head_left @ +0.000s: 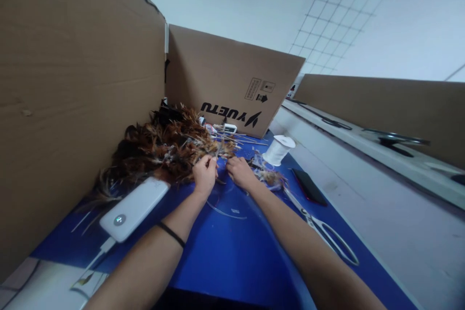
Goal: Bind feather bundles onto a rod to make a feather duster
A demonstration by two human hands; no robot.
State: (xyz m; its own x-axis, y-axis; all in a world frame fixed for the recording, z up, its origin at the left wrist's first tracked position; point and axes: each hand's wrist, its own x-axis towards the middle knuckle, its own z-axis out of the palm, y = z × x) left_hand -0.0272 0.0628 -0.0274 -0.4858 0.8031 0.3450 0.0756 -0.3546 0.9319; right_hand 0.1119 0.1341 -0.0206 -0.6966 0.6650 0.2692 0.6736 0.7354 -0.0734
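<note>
Over the blue table top (225,252), my left hand (205,173) is closed in a pinch at the right edge of a large pile of brown feathers (156,145). A pale feather shows at its fingertips. Close beside it, my right hand (240,172) has its fingers curled down; whatever they hold is hidden. Below the hands, a thin clear strand (227,214) curves across the table. Loose feathers and scraps (271,177) lie just right of my right hand.
A white power bank (134,208) with a cable lies at left. At right are a white spool (279,150), scissors (319,225) and a black phone (308,186). Cardboard panels stand at left (80,82) and behind (225,68). Thin sticks (247,139) lie at the back.
</note>
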